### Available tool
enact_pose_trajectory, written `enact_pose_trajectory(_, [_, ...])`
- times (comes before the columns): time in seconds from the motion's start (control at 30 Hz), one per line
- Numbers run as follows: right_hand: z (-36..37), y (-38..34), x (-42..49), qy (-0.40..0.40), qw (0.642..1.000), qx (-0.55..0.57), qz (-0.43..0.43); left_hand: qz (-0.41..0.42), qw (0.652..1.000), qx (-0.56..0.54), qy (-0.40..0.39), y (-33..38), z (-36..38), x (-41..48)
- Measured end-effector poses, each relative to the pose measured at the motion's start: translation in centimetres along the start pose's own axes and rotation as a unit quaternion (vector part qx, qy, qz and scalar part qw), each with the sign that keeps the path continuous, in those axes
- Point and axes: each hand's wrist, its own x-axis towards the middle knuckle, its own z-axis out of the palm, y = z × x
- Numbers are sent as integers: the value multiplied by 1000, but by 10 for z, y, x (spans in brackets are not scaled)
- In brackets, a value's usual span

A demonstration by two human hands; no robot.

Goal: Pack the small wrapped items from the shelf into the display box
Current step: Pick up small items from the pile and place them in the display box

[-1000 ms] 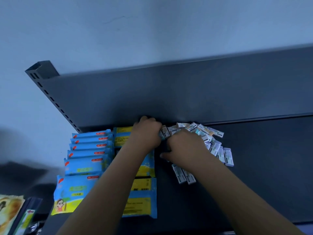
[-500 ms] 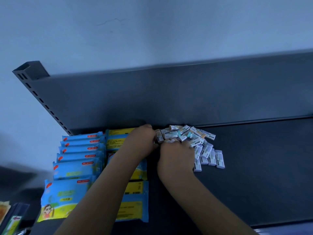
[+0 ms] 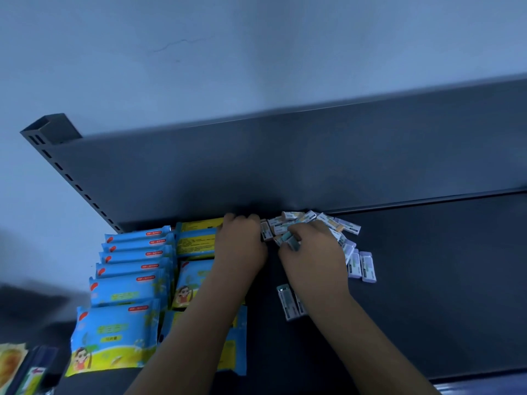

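Bottom left corner of the frame showed a few blurred packets (image 3: 12,363), type unclear. Both forearms ran up from the bottom edge onto the dark shelf (image 3: 427,280). Lower left to centre, blue wipe packs (image 3: 125,289) sat in overlapping rows on the shelf, the left forearm crossing over the nearer ones. Two small wrapped items (image 3: 288,305) lay side by side just beside the right wrist, apart from the main heap. Two more lilac ones (image 3: 363,266) lay at the right of the right hand. Left hand (image 3: 242,246) was curled knuckles-up at frame centre, fingertips at the left edge of the pile of small wrapped items (image 3: 310,223); whether that grip had hold of anything could not be told. Right hand (image 3: 313,258) lay over the pile, its grip pinched closed on one teal wrapped item (image 3: 291,241). The pile was bunched against the shelf's back panel (image 3: 285,161). A slotted upright (image 3: 60,166) ran at upper left, pale wall (image 3: 256,47) beyond.
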Motion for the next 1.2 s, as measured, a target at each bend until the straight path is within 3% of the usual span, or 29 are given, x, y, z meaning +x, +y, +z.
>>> enact_pose_trajectory(0.3, [-13,14,-3,22,997,68,-19,-55,998,-21,15,2,4,1])
enact_pose_trajectory(0.53, [-18,17,0,19,999,13,-30,-48,999,-3,1,10,-10,-6])
enact_pose_trajectory(0.6, [-19,19,2,10,999,10,-45,-27,998,-56,10,9,-11,-9])
enact_pose_trajectory(0.77, [-22,22,4,25,997,22,-75,120,979,-165,22,3,2,-22])
enact_pose_trajectory(1.07, [-22,35,8,-19,991,-64,-118,41,995,-55,-70,5,-5,-17])
enact_pose_trajectory(1.2, [-27,40,8,-44,986,-69,-148,68,995,-48,-61,11,-12,-20])
